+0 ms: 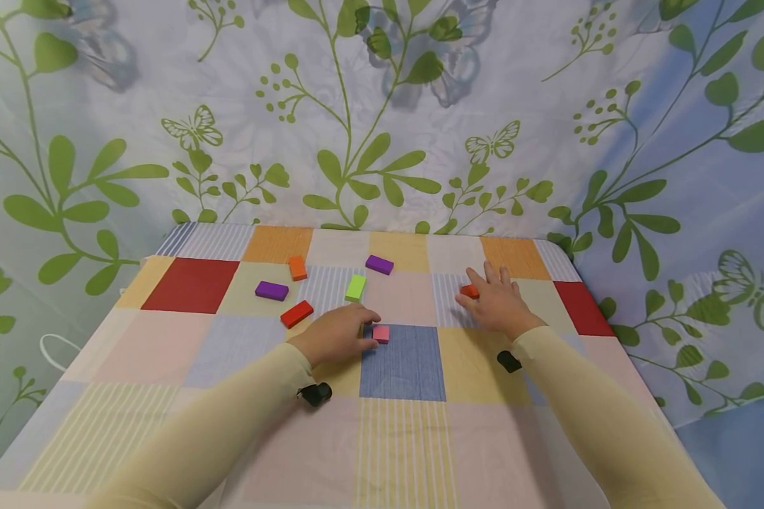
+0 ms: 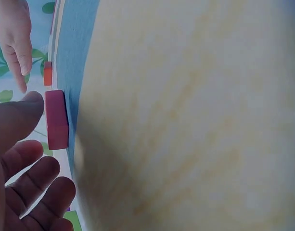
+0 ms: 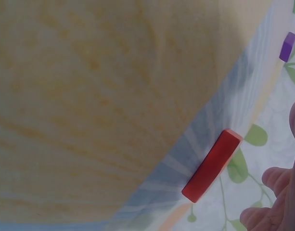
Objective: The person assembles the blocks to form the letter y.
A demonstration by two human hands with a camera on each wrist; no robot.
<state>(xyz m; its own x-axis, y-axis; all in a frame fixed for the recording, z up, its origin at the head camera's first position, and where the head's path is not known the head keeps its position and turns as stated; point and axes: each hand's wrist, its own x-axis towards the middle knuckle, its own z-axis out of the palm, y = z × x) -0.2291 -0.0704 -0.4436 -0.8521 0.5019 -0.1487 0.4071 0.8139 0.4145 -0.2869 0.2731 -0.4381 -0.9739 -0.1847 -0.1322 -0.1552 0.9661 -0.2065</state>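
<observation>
My left hand (image 1: 339, 334) lies low over the cloth, its thumb and fingers parted around the near end of a pink block (image 1: 381, 334). In the left wrist view the thumb tip is right at that pink block (image 2: 57, 120), with the other fingers relaxed beside it. Fingers spread, my right hand (image 1: 499, 304) reaches over a red-orange block (image 1: 469, 290), which shows past the thumb side. The right wrist view has this block (image 3: 212, 166) lying on the striped patch, with a gap between it and the fingers.
Left of centre lie a red block (image 1: 296, 314), a purple block (image 1: 271, 290), an orange block (image 1: 298, 268) and a green block (image 1: 356, 288). Another purple block (image 1: 379, 264) sits farther back. A patchwork cloth (image 1: 401, 371) covers the table, and a leaf-patterned curtain (image 1: 229, 92) hangs behind.
</observation>
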